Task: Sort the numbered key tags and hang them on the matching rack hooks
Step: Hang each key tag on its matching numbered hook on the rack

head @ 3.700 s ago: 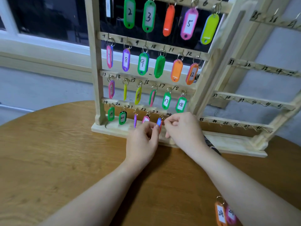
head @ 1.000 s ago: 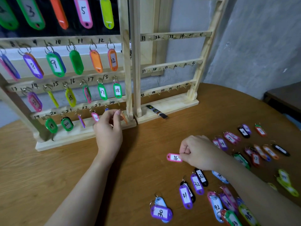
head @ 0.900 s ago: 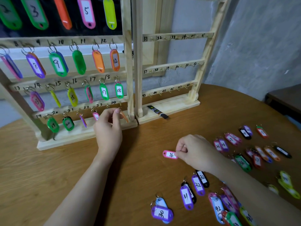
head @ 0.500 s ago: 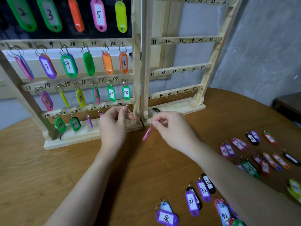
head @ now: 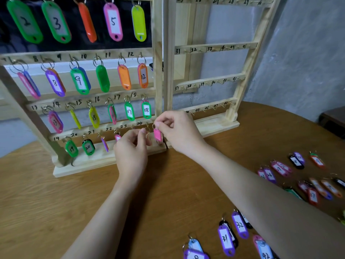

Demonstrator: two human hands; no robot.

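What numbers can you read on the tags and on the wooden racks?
"2", "3", "5": top-row tags
"8", "9", "12": second-row tags
"17", "18": third-row tags
"31", "32": purple tags on the table
"8" to "24": left rack rails
"31", "32", "37", "45": right rack rails
Far-right table tags: too blurred.

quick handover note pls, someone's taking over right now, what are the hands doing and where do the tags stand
Right hand: grip pinches the ring of a pink tag at the 24 hook, not yet hung.
Left hand: fingers pinch a ring at that same hook.
Done: left rack holds tags up to about 22 or 23.
Left: right rack hooks are bare; loose tags, including 31 and 32, lie on the table.
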